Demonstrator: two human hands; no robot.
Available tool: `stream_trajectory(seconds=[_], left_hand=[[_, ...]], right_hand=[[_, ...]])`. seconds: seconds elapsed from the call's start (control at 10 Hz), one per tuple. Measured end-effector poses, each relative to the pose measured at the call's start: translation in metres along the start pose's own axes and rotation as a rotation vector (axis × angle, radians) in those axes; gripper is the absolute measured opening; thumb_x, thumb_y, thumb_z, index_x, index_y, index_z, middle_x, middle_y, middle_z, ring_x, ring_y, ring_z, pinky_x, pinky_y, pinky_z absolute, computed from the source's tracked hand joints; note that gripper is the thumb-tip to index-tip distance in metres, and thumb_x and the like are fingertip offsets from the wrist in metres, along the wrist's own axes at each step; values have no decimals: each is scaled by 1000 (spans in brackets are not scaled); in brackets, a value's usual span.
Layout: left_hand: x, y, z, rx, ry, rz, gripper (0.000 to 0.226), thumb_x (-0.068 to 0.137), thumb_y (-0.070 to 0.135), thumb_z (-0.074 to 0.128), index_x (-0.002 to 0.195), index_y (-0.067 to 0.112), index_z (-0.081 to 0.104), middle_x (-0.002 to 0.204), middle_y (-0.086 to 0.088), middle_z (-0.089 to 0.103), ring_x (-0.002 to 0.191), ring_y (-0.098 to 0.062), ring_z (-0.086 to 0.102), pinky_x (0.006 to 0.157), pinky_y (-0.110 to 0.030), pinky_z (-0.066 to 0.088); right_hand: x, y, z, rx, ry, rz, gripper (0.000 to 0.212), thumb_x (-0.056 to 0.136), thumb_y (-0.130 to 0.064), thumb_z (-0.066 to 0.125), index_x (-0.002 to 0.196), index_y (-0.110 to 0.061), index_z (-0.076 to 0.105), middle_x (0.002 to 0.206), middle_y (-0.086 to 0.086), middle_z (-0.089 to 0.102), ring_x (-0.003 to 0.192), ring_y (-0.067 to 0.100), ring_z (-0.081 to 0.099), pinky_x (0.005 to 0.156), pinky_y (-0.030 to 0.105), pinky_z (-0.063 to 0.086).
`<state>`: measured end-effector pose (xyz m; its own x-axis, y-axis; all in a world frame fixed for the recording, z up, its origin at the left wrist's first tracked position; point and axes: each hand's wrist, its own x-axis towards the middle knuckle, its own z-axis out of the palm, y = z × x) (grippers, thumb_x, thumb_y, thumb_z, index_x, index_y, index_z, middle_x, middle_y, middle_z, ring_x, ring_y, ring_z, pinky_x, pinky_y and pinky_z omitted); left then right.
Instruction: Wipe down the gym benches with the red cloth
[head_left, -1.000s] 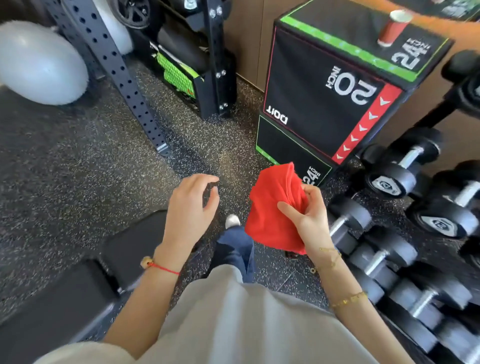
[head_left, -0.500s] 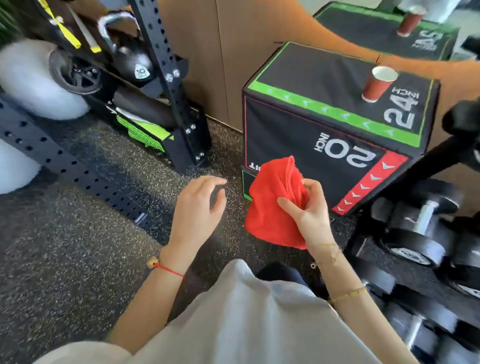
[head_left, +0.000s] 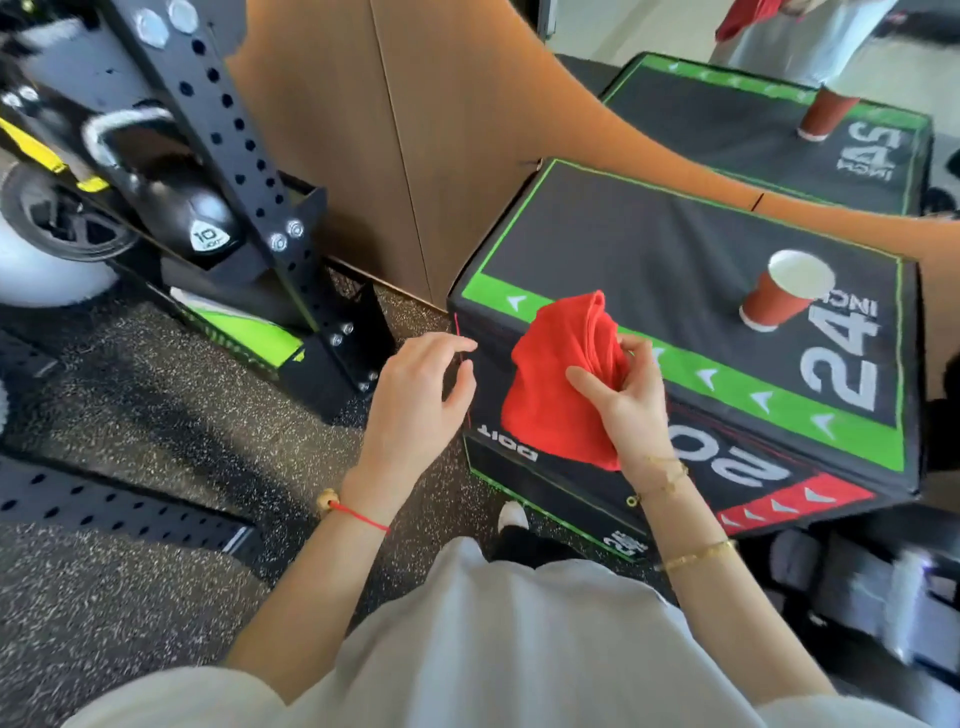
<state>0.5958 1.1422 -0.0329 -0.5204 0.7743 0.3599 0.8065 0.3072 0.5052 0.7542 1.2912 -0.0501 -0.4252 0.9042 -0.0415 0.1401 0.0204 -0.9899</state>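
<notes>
My right hand (head_left: 626, 400) pinches the bunched red cloth (head_left: 558, 384) in front of the black plyo box (head_left: 649, 249), my left hand (head_left: 421, 400) loose and empty just beside it, with no bench in view.

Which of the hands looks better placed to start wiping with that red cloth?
The right hand, probably. It already grips the bunched red cloth, held in front of the black plyo box. The left hand holds nothing, its fingers loosely curled beside the cloth. No bench shows in this view.

Single head-worn view — looking down, close over the forearms.
</notes>
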Motion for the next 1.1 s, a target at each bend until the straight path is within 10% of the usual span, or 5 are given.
stream_trajectory(seconds=[0.6,0.9,1.1], left_hand=[[209,-53,89,-63,-166,86,21,93,14,57,112,12,66,111,-1,67,106,-21,60,93,-38,49],[245,-85,98,-138,-291,270,22,90,14,58,111,14,66,109,0,68,104,-21,61,91,-39,49],[256,-102,92,-186,-319,345,22,90,13,59,111,14,66,109,1,68,104,-21,61,91,-39,49]], right_hand=[[212,25,48,-202,54,99,47,76,-15,77,110,-15,44,109,4,60,103,23,59,96,39,46],[197,35,39,-476,358,150,36,79,-19,70,107,-16,48,92,-8,58,83,14,53,67,16,32],[183,30,46,-751,390,136,41,77,-10,64,117,-8,53,109,12,59,102,33,52,87,37,40]])
